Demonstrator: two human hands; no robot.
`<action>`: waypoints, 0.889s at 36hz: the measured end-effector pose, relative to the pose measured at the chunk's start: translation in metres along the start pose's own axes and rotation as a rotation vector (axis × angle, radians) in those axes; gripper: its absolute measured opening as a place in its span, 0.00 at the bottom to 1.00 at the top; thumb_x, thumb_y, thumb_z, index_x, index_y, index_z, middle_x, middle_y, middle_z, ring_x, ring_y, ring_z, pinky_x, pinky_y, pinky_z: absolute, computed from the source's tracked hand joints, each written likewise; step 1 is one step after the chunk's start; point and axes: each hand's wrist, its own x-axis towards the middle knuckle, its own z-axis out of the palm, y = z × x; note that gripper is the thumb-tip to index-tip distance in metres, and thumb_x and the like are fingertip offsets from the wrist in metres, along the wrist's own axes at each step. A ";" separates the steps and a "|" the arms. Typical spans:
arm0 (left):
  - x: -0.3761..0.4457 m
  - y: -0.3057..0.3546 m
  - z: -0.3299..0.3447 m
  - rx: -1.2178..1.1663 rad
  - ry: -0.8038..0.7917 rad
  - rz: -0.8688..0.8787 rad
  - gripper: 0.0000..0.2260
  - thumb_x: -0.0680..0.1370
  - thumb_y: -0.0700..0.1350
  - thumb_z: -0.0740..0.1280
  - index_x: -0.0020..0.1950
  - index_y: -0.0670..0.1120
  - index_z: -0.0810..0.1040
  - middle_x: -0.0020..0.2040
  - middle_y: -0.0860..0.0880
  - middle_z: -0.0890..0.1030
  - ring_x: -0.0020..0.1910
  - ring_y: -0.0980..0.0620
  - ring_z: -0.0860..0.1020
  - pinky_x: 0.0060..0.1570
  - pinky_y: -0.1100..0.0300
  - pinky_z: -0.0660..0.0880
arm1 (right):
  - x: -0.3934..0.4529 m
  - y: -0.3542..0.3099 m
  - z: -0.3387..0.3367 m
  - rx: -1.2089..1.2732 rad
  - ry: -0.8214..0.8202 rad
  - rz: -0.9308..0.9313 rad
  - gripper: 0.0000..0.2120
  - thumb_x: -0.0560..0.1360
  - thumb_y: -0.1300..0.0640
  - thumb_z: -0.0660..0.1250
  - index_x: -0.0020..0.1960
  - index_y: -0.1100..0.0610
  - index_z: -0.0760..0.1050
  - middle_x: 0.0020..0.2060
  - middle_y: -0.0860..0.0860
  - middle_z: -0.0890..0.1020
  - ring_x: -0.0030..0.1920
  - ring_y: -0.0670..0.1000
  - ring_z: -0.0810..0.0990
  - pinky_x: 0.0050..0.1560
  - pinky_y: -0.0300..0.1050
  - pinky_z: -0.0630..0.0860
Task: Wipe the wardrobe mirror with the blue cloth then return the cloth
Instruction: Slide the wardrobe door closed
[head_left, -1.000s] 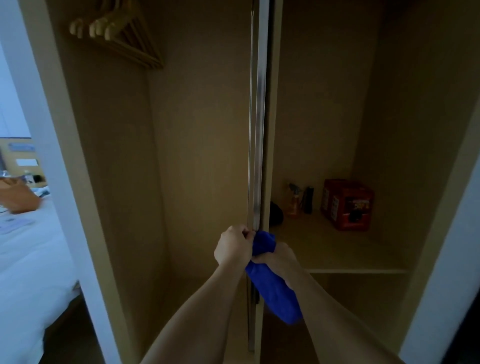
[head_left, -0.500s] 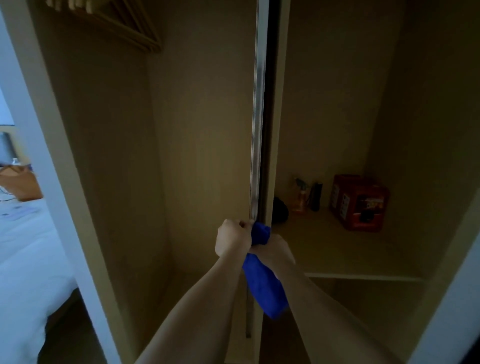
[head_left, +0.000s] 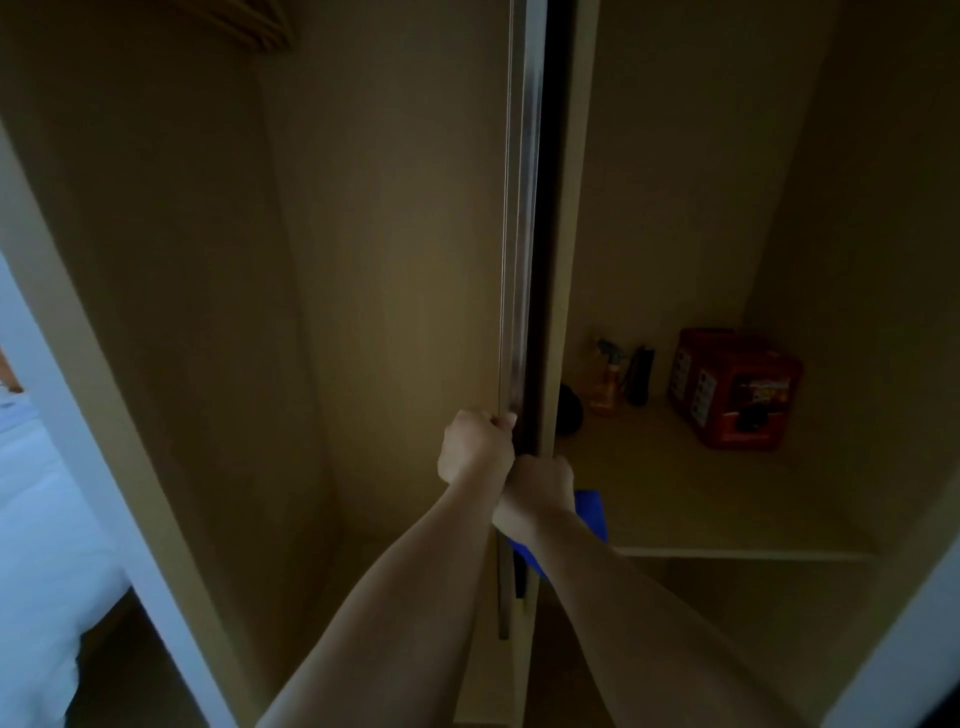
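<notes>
The wardrobe mirror (head_left: 519, 234) is seen edge-on as a thin metallic strip running down the middle of the open wardrobe. My left hand (head_left: 475, 447) grips this edge at about shelf height, fingers curled round it. Just below and to the right, my right hand (head_left: 540, 491) holds the blue cloth (head_left: 592, 514) against the panel's edge. Most of the cloth is hidden behind my right hand and forearm; only a blue corner and a strip below the wrist show.
On the right a shelf (head_left: 727, 551) carries a red box (head_left: 732, 387), an orange spray bottle (head_left: 605, 379), a dark bottle (head_left: 639, 374) and a dark round item (head_left: 569, 413). Wooden hangers (head_left: 249, 26) hang top left. A white bed (head_left: 36, 519) lies left of the wardrobe side.
My right hand has slid down below my left hand, and the cloth is now mostly covered by it. The view has moved closer and tilted down.
</notes>
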 end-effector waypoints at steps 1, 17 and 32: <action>0.003 0.000 0.001 -0.005 0.000 -0.002 0.14 0.79 0.54 0.61 0.46 0.45 0.80 0.42 0.47 0.81 0.41 0.49 0.79 0.38 0.57 0.75 | 0.003 0.001 0.002 0.000 0.007 0.007 0.11 0.77 0.52 0.56 0.36 0.51 0.62 0.28 0.48 0.68 0.34 0.53 0.70 0.38 0.46 0.63; 0.042 -0.001 0.019 0.008 0.011 0.010 0.17 0.80 0.56 0.59 0.48 0.46 0.81 0.46 0.48 0.82 0.45 0.50 0.79 0.42 0.55 0.76 | 0.039 0.007 0.008 0.008 -0.030 0.025 0.11 0.79 0.52 0.55 0.39 0.53 0.64 0.31 0.47 0.71 0.39 0.51 0.74 0.36 0.44 0.62; 0.043 -0.013 0.016 -0.056 -0.069 0.119 0.18 0.80 0.56 0.57 0.47 0.46 0.80 0.44 0.48 0.82 0.46 0.50 0.80 0.46 0.54 0.77 | 0.034 0.004 0.009 0.017 -0.050 0.064 0.06 0.79 0.51 0.56 0.46 0.51 0.68 0.31 0.46 0.71 0.38 0.50 0.73 0.42 0.45 0.63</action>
